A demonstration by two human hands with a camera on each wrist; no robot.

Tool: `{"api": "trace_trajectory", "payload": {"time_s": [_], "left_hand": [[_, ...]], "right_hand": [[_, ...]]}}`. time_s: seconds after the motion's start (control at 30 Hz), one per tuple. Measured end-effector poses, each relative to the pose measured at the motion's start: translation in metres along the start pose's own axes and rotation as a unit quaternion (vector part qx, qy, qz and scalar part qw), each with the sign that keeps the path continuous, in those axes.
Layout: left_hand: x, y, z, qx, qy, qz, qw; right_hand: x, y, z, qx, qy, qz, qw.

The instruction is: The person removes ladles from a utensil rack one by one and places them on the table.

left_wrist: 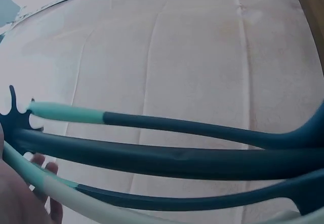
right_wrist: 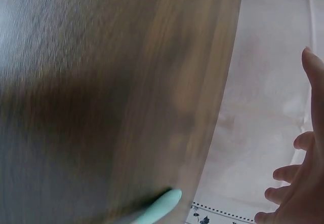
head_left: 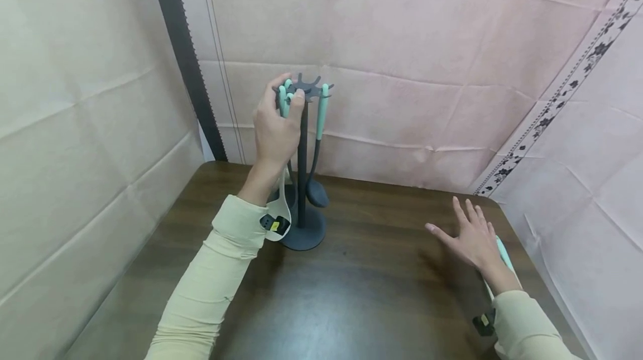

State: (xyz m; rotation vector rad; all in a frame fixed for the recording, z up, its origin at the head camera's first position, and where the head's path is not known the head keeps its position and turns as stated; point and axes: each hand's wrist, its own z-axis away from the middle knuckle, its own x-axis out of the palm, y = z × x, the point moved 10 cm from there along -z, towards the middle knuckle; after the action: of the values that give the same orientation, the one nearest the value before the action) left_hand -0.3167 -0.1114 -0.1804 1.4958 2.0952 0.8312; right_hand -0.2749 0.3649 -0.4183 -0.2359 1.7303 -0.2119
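A dark utensil stand [head_left: 302, 164] with a round base and a hooked top stands on the table. At its top my left hand [head_left: 278, 134] holds a white kitchen utensil [left_wrist: 78, 201] by its mint handle, thumb and fingers around the hook end. The utensil's pale head hangs low beside the post, partly behind my wrist camera. A dark ladle [head_left: 317, 192] with a mint handle hangs on the stand's right side. Another dark utensil [left_wrist: 167, 202] hangs behind the white one. My right hand [head_left: 474, 243] hovers over the table's right side, fingers spread, holding nothing.
Beside my right wrist a utensil with a mint handle [head_left: 504, 252] lies near the right edge of the brown wooden table [head_left: 372, 276]. Creased pale cloth walls [head_left: 392, 92] rise along the table's back and sides.
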Motion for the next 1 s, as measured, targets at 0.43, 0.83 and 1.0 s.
{"api": "trace_trajectory", "payload": {"time_s": [0.43, 0.83, 1.0], "left_hand": [[0.011, -0.019, -0.019, -0.079, -0.191, 0.108, 0.9724], [-0.023, 0.000, -0.014, -0.087, -0.084, 0.034, 0.9921], [-0.015, 0.008, -0.005, -0.045, -0.049, 0.014, 0.9977]], "right_hand": [[0.011, -0.011, 0.000, -0.011, -0.005, -0.014, 0.9998], [0.022, -0.026, 0.004, -0.015, -0.009, -0.033, 0.9993], [0.017, -0.042, 0.002, -0.020, 0.004, -0.051, 0.9985]]}}
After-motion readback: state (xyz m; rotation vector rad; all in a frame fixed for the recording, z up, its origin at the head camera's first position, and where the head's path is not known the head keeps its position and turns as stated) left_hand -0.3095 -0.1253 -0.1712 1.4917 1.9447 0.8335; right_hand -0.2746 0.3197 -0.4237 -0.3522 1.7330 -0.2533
